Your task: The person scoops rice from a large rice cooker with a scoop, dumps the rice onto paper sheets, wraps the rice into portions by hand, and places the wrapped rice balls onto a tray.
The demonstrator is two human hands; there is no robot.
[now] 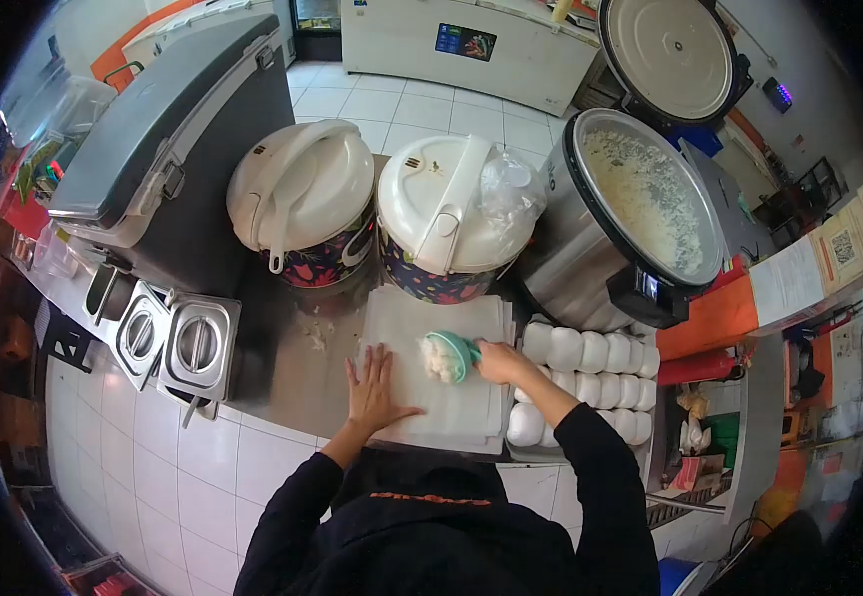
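Landmark: paper stack (451, 427). Left hand (374, 395) palm down on its left part, fingers spread wide, holding nothing. Right hand (503, 364) closed round the handle of a green scoop (463, 355); white rice (440, 360) at the scoop's mouth, above the stack's middle (can't tell whether it touches the sheet).

Risks, my judgement: a quick tip of the scoop could scatter grains past the edge; stray bits (317, 336) lie left of the stack. If the left palm eases off, loose sheets could skid. White bundles (590, 387) sit close on the stack's right; a wide elbow swing could knock them. Open cooker (563, 243) beyond, far right: uncovered rice could catch debris.
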